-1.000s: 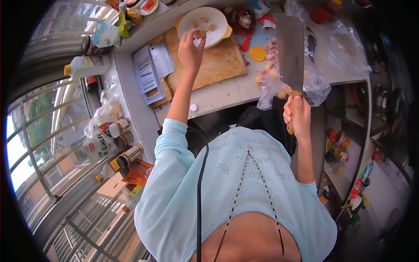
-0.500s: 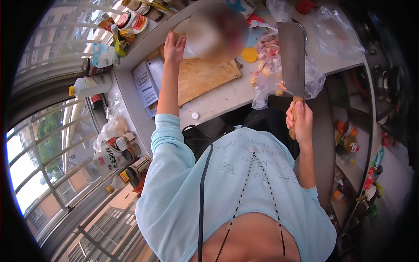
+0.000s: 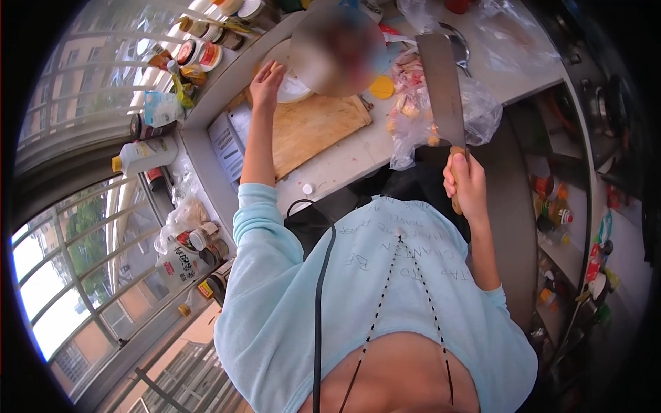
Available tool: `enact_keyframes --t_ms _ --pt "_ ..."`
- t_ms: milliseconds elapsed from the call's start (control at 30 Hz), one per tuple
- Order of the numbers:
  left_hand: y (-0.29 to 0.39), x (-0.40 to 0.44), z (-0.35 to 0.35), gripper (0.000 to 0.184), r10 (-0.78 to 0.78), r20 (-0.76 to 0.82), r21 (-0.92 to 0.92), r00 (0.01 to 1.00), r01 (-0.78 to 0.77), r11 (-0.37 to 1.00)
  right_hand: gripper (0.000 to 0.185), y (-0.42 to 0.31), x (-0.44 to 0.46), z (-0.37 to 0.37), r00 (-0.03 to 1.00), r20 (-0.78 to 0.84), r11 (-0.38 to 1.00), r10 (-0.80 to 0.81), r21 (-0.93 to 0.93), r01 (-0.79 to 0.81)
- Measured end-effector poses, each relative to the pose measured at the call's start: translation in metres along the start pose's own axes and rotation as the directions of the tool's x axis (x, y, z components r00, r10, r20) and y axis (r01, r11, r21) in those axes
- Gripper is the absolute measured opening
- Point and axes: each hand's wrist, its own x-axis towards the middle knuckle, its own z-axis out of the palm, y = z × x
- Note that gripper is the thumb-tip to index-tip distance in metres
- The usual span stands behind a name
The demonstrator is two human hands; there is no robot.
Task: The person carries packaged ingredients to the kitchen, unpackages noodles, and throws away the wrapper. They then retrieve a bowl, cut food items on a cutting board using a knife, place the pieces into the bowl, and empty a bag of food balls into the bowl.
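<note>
My right hand (image 3: pixel 469 184) is wrapped around the wooden handle of a cleaver (image 3: pixel 443 89). The cleaver's broad blade points away from me, above the counter's front edge. Under and beside the blade lies a clear plastic bag (image 3: pixel 407 144) with pieces of raw, pinkish meat (image 3: pixel 407 79). My left hand (image 3: pixel 266 86) is raised at the left edge of a white dish (image 3: pixel 292 91), its fingers closed. What they hold, if anything, I cannot make out. A wooden cutting board (image 3: pixel 320 134) lies below the dish. A blurred patch covers part of the dish and whatever is behind it.
A yellow lid (image 3: pixel 382 87) lies beside the meat, and a small white cap (image 3: pixel 308 188) near the counter's front edge. Printed paper (image 3: pixel 226 141) lies left of the board. Jars and bottles, including a white bottle (image 3: pixel 148 155), line the windowsill. Shelves (image 3: pixel 561 241) stand at right.
The view has shifted slightly. My right hand and the cleaver have moved a little left and the blade tilts more to the left. My left hand stays by the dish.
</note>
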Motion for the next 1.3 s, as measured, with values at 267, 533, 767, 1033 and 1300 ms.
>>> enact_keyframes --t_ms 267,533,767,1033,1300 --pt "-0.004 0.011 -0.007 0.047 0.059 0.05 0.432 0.997 -0.075 0.899 0.028 -0.003 0.0 0.019 0.999 -0.032 0.985 0.035 -0.171 -0.04" --pt "-0.013 0.026 -0.022 0.047 0.471 0.184 0.808 0.863 -0.406 0.427 0.04 0.003 0.003 0.032 0.977 0.156 0.893 -0.142 -0.405 0.195" --pt "-0.014 0.01 -0.007 0.035 0.651 0.326 0.894 0.685 -0.448 0.025 0.041 0.0 0.0 0.037 0.982 0.156 0.897 -0.111 -0.41 0.166" --pt "-0.014 -0.094 0.032 0.017 0.564 0.274 0.756 0.779 -0.537 0.375 0.028 0.028 0.033 0.074 0.929 0.357 0.987 0.093 0.087 -0.132" --pt "-0.039 -0.186 0.004 0.042 0.314 0.004 0.601 0.95 -0.253 0.758 0.044 0.09 0.061 0.122 0.813 0.406 0.876 0.417 0.058 -0.479"
